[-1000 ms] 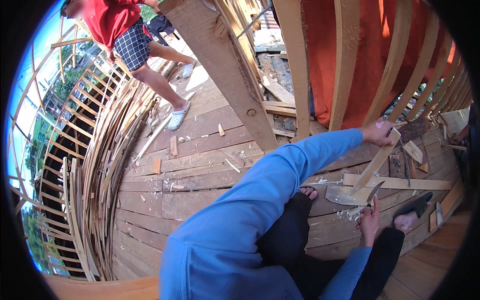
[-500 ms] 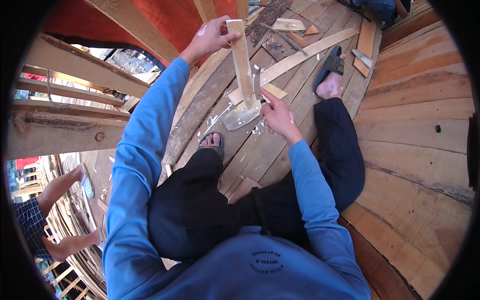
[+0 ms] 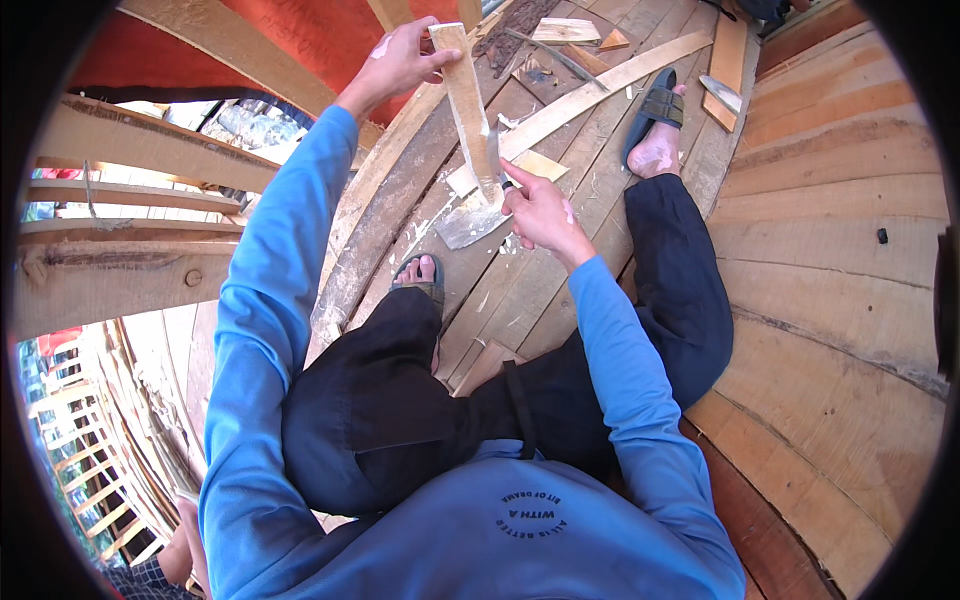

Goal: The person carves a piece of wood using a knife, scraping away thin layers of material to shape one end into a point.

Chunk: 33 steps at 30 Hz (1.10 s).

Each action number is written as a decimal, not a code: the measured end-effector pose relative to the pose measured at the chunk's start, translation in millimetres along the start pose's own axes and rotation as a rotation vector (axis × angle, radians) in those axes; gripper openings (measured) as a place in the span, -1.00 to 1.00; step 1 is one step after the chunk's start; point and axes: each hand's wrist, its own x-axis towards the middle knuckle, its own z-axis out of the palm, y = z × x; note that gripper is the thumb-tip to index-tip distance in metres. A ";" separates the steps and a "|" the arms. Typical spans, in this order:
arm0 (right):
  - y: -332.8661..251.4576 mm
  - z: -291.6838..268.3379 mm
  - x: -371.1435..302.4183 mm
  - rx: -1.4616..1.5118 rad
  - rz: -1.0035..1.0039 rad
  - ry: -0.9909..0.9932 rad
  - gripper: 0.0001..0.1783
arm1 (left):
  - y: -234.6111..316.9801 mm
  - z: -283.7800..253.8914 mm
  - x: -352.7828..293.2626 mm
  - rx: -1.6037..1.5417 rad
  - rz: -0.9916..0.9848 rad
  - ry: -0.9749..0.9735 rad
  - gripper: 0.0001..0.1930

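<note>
My left hand [image 3: 402, 62] pinches the top end of a narrow, pale wooden slat [image 3: 462, 100] between thumb and fingers, holding it nearly upright and leaning slightly left. The slat's lower end stands on a greyish, flat-topped piece of wood [image 3: 466, 230] on the floor. In my right hand [image 3: 543, 214] is a knife [image 3: 494, 152], its blade pointing up along the slat's right edge, close to or touching it. The index finger stretches out by the handle; the other fingers wrap round it. Pale shavings lie about the slat's foot.
A long pale board [image 3: 620, 95] and several offcuts lie on the plank floor [image 3: 500, 300] beyond my hands. Another blade [image 3: 720, 93] rests on a board at far right. Curved plank walls [image 3: 820, 310] rise on the right, wooden rails [image 3: 140, 265] on the left. Another person's limbs show lower left.
The slat's top has tipped a little left, and the knife blade is now nearer its edge. At left, the other person has moved toward the lower edge. My view has shifted slightly.
</note>
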 end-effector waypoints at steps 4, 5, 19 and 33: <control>1.0 -5.0 -2.7 0.015 -0.032 0.025 -0.33 | 13.2 -12.1 -4.1 0.153 0.031 -0.022 -0.60; 5.6 -11.3 -2.9 0.003 -0.055 0.064 -0.35 | 22.8 -14.9 -7.3 0.234 0.040 -0.032 -0.65; 35.2 -5.7 -19.5 -0.269 -0.270 0.162 -0.30 | 37.2 -27.2 -196.6 0.207 -0.575 -0.592 -0.74; 36.8 2.1 -24.6 -0.410 0.109 0.151 -0.49 | -34.7 -11.9 -262.7 -0.159 -0.871 -0.553 -0.63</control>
